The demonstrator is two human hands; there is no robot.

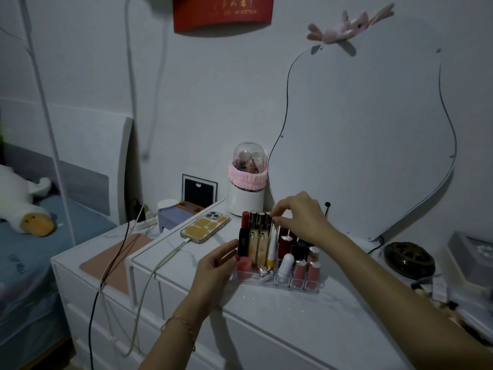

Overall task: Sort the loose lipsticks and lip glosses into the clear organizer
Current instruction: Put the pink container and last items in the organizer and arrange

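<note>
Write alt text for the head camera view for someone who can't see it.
A person's right hand pinches a lipstick at the back row of a clear organizer full of lipsticks and glosses on a white dresser, while the left hand steadies the organizer's left side. A phone on a charging cable lies to the left.

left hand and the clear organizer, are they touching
Touching. The head view shows the left hand with its fingers against the left end of the clear organizer, with no gap visible between them.
</note>
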